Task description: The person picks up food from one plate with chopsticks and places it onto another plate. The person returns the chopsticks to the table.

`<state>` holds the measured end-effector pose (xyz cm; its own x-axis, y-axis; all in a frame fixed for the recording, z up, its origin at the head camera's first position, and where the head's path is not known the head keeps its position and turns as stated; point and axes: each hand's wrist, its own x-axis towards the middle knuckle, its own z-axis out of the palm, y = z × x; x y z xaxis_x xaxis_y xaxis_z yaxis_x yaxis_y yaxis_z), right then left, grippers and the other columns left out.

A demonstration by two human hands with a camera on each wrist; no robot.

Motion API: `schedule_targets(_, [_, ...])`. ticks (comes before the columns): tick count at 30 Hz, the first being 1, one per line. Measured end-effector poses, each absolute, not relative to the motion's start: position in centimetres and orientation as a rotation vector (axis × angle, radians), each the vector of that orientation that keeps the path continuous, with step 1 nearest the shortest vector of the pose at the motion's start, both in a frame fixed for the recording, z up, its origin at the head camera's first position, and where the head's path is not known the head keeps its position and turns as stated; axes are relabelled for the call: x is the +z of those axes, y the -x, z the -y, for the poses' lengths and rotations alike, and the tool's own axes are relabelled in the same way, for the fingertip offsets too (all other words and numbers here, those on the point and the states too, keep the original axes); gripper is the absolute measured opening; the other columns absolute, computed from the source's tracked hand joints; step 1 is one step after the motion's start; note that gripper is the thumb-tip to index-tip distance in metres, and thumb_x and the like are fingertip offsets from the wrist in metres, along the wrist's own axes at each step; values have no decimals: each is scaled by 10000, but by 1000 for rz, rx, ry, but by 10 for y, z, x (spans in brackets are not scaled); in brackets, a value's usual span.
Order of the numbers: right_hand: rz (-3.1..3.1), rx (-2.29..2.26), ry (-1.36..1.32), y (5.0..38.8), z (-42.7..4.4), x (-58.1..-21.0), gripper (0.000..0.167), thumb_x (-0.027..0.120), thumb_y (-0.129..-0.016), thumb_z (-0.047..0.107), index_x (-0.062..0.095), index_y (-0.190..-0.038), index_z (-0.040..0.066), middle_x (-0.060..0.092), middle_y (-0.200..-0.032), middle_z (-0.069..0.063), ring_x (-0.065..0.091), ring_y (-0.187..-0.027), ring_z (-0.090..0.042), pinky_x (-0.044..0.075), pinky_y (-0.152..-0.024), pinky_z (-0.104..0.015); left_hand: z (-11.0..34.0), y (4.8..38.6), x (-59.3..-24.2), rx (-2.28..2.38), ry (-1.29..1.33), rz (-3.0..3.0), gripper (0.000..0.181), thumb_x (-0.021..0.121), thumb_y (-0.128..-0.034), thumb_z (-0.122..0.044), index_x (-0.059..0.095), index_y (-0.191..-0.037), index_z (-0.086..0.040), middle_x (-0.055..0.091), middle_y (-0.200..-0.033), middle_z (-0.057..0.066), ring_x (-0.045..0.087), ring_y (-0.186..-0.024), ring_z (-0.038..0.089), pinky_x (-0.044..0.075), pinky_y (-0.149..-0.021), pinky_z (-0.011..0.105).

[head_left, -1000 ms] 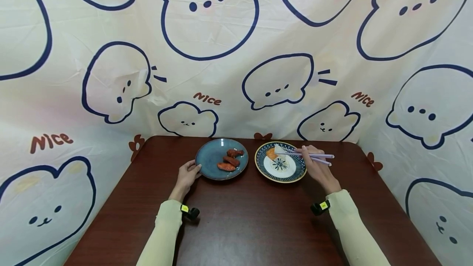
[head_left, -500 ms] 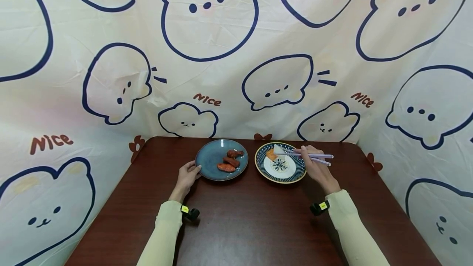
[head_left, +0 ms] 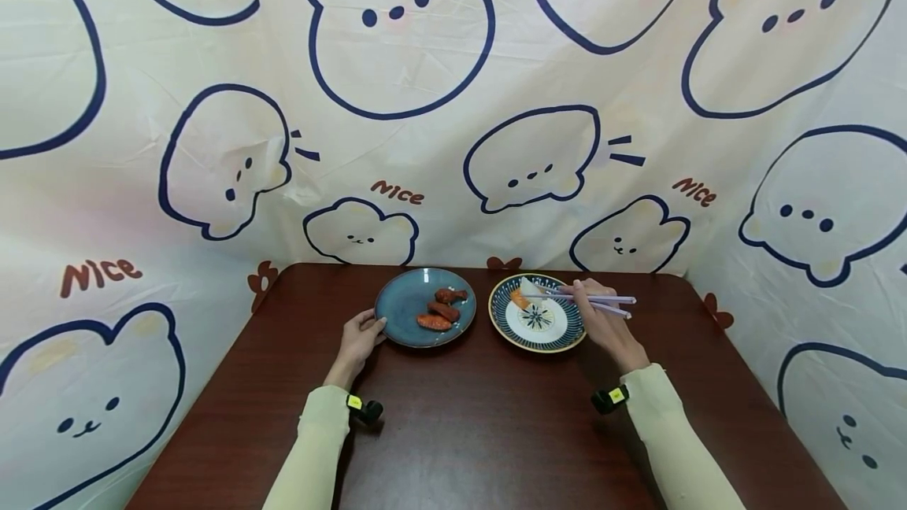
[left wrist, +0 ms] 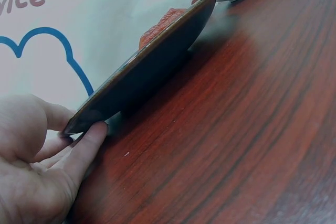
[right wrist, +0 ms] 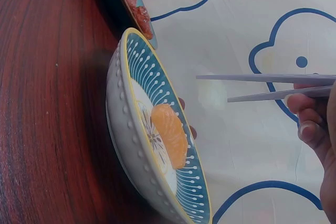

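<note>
My left hand (head_left: pixel 359 343) grips the left rim of a blue plate (head_left: pixel 400 313), which bears several reddish-brown meat pieces (head_left: pixel 434 322). In the left wrist view, thumb and fingers pinch that plate's edge (left wrist: pixel 152 59). My right hand (head_left: pixel 608 327) holds pale purple chopsticks (head_left: pixel 612 300) over a patterned plate (head_left: pixel 538 345). At their tips in the head view is a white piece (head_left: pixel 529 287), beside an orange piece (head_left: pixel 520 300). In the right wrist view the orange piece (right wrist: pixel 170 135) lies on the plate (right wrist: pixel 123 114); between the chopstick tips (right wrist: pixel 229 99) shows only a pale blur.
Both plates stand side by side near the back edge of the dark wooden table (head_left: pixel 482 431). Behind and on both sides hangs a pale cloth (head_left: pixel 439 234) with blue bear outlines. A gap separates the plates.
My right hand and the chopsticks have shifted slightly left. The white piece has moved a little left and now appears closer over the orange piece. My left hand keeps its grip on the blue plate.
</note>
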<state>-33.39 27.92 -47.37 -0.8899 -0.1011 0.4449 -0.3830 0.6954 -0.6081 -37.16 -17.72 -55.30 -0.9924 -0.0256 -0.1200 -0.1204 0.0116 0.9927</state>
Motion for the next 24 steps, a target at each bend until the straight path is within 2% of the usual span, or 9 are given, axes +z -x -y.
schedule_targets(13, [2484,1056,-424,336,-270,-474,493,379,-1118,360,756,-1216,58,698,-1133,-134,619,-1018,-265,515,-871,-446,176,371,-553,2163,144,-2192,518,529,-1073,-97,353,-1531,69,463,-1464,329,517,-1329,452,529,-1081,450])
schedule_targets(24, [2454,1052,-485,340,-260,-474,422,404,-1118,249,745,-1221,22,705,-1060,-119,615,-941,-225,508,-773,-354,175,370,-552,2163,141,-2203,504,531,-1072,-95,372,-1522,66,476,-1452,331,521,-1323,452,525,-1085,459])
